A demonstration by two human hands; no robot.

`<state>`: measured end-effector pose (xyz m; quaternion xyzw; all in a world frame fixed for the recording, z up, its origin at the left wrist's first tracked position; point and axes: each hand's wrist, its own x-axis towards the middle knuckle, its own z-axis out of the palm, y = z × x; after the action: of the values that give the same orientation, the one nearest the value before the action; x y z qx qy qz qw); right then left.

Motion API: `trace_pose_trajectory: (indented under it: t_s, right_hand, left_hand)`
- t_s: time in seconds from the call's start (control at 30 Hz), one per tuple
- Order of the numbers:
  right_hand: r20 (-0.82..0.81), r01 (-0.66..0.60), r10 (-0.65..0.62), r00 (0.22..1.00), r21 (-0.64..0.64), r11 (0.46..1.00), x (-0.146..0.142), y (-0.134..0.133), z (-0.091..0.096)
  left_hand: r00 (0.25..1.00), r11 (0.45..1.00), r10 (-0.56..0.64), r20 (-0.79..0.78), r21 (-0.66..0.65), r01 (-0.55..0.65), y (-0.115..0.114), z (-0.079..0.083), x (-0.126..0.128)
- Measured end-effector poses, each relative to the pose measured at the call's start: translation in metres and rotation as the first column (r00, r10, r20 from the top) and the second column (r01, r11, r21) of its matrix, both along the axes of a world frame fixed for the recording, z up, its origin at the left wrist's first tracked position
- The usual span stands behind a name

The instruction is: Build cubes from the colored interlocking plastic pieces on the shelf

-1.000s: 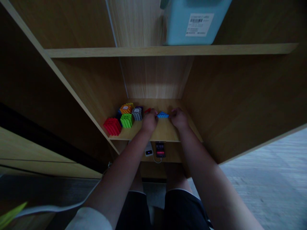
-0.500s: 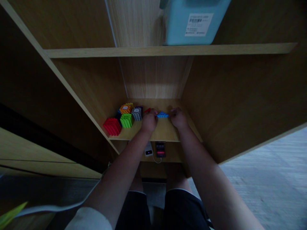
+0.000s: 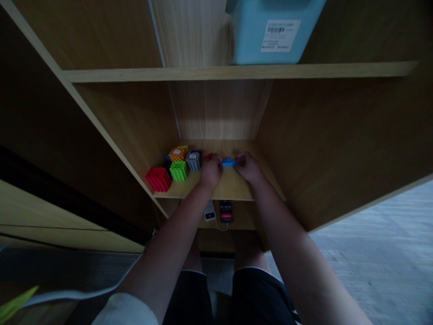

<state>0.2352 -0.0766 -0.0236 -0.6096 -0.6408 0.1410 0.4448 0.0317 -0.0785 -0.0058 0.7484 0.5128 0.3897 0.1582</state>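
A small blue ridged plastic piece (image 3: 229, 162), roughly triangular from this side, is between my two hands on the shelf. My left hand (image 3: 211, 172) is closed, with its fingertips pinching the left end of the piece. At the right end, the bent fingers of my right hand (image 3: 249, 167) close on its edge. A red piece (image 3: 208, 156) shows just behind my left fingers, mostly covered by them. To the left stand ridged plastic blocks: a grey one (image 3: 193, 161), a lime green one (image 3: 178, 170), an orange one (image 3: 177, 154) and a larger red one (image 3: 158, 179).
The wooden shelf (image 3: 233, 187) has side walls and an upper shelf board (image 3: 209, 73). A light blue bin (image 3: 267, 34) sits on that upper board. Below, a phone (image 3: 226, 212) and a white device (image 3: 209, 213) lie on a lower shelf, joined by a cable.
My right hand has moved slightly left, and its fingers now meet the right end of the blue piece. My left hand and the blocks stay where they were.
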Motion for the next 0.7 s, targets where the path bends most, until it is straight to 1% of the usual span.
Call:
trace_pose_trajectory:
  t_s: [0.2, 0.33, 0.53, 0.7]
  right_hand:
    - [0.019, -0.035, 0.036, 0.999, -0.011, 0.999, 0.0005, -0.0007, 0.0003]
    - [0.031, -0.023, 0.024, 0.999, -0.029, 0.999, 0.0001, -0.0013, 0.0014]
    - [0.030, -0.024, 0.025, 0.999, -0.021, 0.999, 0.0000, -0.0023, 0.0018]
    - [0.029, -0.012, 0.013, 0.999, -0.043, 0.999, -0.0006, -0.0031, 0.0028]
  left_hand:
    - [1.000, 1.000, -0.003, 0.000, -0.004, 0.003, -0.0009, 0.0015, 0.0002]
    - [1.000, 1.000, -0.005, 0.011, -0.011, 0.006, -0.0013, 0.0013, 0.0002]
    - [1.000, 1.000, -0.013, 0.017, 0.006, 0.013, -0.0006, 0.0001, -0.0003]
    - [1.000, 1.000, -0.006, 0.000, 0.008, 0.006, -0.0002, -0.0003, -0.0002]
